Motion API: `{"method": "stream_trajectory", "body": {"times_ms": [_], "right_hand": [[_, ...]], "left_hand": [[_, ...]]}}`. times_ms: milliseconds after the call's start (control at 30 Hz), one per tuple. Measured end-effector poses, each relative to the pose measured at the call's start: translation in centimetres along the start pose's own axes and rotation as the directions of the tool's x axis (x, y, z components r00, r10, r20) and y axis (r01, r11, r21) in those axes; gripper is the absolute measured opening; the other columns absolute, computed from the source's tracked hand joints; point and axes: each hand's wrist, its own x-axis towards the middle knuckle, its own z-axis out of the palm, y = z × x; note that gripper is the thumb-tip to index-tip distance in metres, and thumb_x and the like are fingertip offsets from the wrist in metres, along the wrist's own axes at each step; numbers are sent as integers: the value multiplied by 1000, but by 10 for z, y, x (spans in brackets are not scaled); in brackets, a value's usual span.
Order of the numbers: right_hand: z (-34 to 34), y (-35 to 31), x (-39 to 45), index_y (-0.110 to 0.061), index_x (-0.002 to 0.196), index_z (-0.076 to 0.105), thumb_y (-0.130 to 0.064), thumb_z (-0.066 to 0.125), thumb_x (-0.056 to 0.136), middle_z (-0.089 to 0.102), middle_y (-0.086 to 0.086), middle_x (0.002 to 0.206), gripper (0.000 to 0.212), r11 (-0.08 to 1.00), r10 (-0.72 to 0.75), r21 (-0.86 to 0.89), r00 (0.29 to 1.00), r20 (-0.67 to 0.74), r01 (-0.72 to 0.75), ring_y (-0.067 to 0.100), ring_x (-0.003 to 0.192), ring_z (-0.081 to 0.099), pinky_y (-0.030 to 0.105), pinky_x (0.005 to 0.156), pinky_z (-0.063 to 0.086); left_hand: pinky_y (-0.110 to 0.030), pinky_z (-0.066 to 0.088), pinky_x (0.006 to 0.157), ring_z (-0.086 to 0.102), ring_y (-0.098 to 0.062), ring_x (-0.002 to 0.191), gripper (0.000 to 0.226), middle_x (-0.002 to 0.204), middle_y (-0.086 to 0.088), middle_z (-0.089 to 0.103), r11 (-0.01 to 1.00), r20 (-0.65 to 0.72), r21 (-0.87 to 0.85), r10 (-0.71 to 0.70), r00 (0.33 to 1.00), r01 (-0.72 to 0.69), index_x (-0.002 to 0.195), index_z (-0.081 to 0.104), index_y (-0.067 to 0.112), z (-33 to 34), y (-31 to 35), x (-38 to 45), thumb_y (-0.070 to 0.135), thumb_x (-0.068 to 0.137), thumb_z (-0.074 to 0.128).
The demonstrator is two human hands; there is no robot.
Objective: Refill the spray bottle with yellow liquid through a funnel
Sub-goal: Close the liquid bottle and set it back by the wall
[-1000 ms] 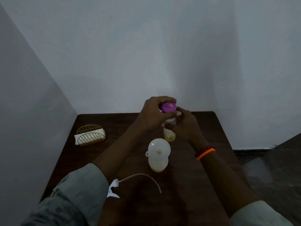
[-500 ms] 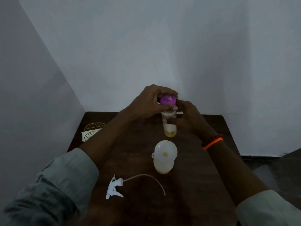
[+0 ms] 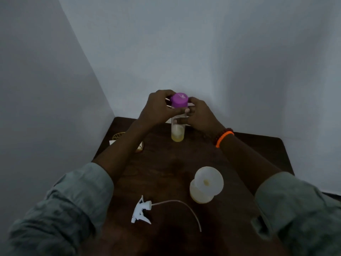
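A clear bottle (image 3: 177,133) with a little yellow liquid at its bottom stands on the far part of the dark wooden table (image 3: 166,169). My left hand (image 3: 158,108) is closed around its purple cap (image 3: 179,100). My right hand (image 3: 200,115) grips the bottle's upper body just under the cap. Nearer to me stands the spray bottle (image 3: 200,195) holding yellow liquid, with a white funnel (image 3: 209,180) sitting in its neck. The white trigger spray head (image 3: 141,212) with its long curved tube lies on the table at the near left.
A gold wire holder with white napkins (image 3: 118,138) stands at the table's far left, partly hidden by my left forearm. Pale walls meet in a corner right behind the table. The table's right edge drops off beyond my right arm.
The camera has tilted down and shifted, so the spray bottle and trigger head appear nearer. Both hands stay on the purple-capped bottle, the left hand's fingers shifted slightly around the cap.
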Motion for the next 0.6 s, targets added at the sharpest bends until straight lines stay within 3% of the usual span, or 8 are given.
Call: {"method": "stream_trajectory", "body": {"times_ms": [267, 433, 600], "right_hand": [[57, 44, 76, -17, 122, 66, -46, 90, 52, 72, 5, 109, 79, 974, 78, -215, 996, 40, -68, 19, 98, 68, 31, 85, 57], [73, 74, 101, -12, 119, 68, -25, 90, 61, 71, 8, 107, 63, 951, 160, -279, 985, 68, -135, 22, 95, 67, 26, 77, 50], [79, 89, 110, -8, 112, 69, -22, 86, 68, 70, 7, 98, 49, 941, 189, -294, 981, 41, -169, 18, 87, 63, 25, 72, 45]], "left_hand": [[-2, 49, 75, 70, -15, 95, 58, 109, -7, 75, 991, -32, 9, -135, 990, 135, 115, 72, 6, 14, -82, 22, 35, 69, 92], [-33, 60, 86, 71, -22, 98, 57, 109, -11, 75, 989, -9, 36, -142, 990, 142, 116, 71, 6, 30, -115, 31, 30, 69, 91], [-32, 59, 87, 71, -21, 99, 53, 110, -12, 74, 988, 4, 32, -151, 989, 151, 115, 71, 6, 40, -134, 40, 26, 71, 91]]}}
